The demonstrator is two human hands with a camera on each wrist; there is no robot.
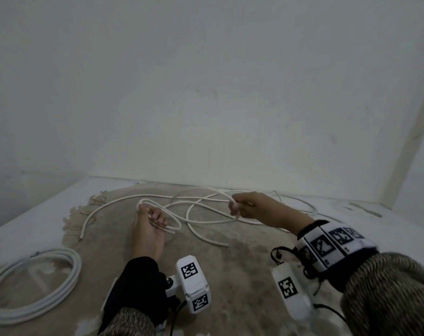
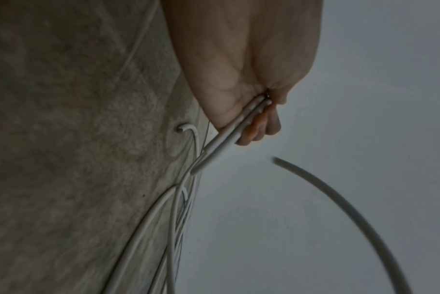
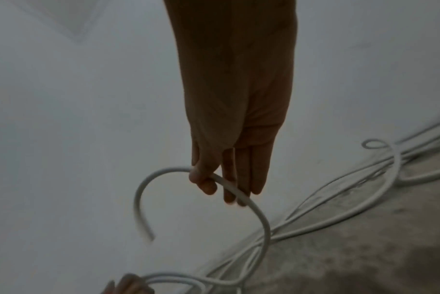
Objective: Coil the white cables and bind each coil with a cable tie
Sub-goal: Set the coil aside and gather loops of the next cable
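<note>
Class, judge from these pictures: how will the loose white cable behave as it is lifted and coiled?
Likely springy rather than limp: the loose white cable holds broad curves, and arches between the left hand and right hand. Probably light, since a fingertip pinch carries it. Held loops may spring open if released.

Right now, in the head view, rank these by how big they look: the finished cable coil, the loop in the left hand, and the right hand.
1. Finished cable coil, though it lies nearest the camera.
2. Loop in the left hand.
3. Right hand, clearly smallest.
</note>
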